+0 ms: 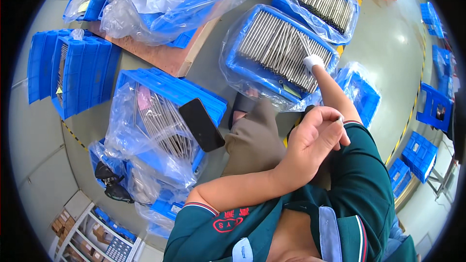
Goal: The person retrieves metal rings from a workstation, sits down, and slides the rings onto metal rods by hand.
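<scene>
My right hand [313, 62], in a white glove, is at the right end of a blue bin [234, 59] lined with clear plastic. The bin holds rows of thin metal rods [272, 43]. A few rods slant out of line up to the glove, and its fingers are closed on them. My bare left hand [318, 133] is raised in front of my chest, well apart from the bin. Its fingers are curled and the thumb presses against them; whatever may be in that pinch is too small to make out.
Another bin of rods [323, 2] stands beyond. At left, a black phone [202, 125] rests by a plastic-draped bin of rods [162, 121]. Stacked blue crates [87, 75] and a wooden board [182, 58] lie farther left. A plastic-covered blue bin [365, 97] stands right of my forearm.
</scene>
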A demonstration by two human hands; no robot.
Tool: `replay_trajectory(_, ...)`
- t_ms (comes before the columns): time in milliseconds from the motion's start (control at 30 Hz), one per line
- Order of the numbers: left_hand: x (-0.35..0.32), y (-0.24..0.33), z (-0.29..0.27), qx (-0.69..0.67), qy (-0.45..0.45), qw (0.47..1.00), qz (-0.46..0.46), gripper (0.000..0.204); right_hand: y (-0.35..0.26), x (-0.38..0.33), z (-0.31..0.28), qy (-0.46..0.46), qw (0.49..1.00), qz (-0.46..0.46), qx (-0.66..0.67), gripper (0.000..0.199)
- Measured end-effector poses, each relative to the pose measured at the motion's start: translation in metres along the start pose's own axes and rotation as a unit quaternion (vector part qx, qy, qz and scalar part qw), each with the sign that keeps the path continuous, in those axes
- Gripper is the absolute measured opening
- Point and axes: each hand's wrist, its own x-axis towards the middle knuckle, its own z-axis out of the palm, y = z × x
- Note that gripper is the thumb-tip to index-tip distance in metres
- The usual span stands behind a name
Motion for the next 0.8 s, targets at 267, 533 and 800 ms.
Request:
replay_trajectory(267,0.006,-0.023,0.002,0.027,0.059,0.997,0.036,0.026,0.0,-0.093,-0.008,-0.295,0.668,-0.018,0.683,0.029)
replay_trajectory(533,0.032,-0.052,-0.004,-0.024,0.224,0.973,0.051,0.025,0.0,-0.272,-0.107,-0.197,0.468,-0.262,0.821,0.03)
replay_trajectory(800,-0.007,-0.047,0.031,-0.293,0.033,0.955,-0.044,0.034,-0.039,-0.447,-0.04,0.122,0.558,-0.349,0.743,0.018)
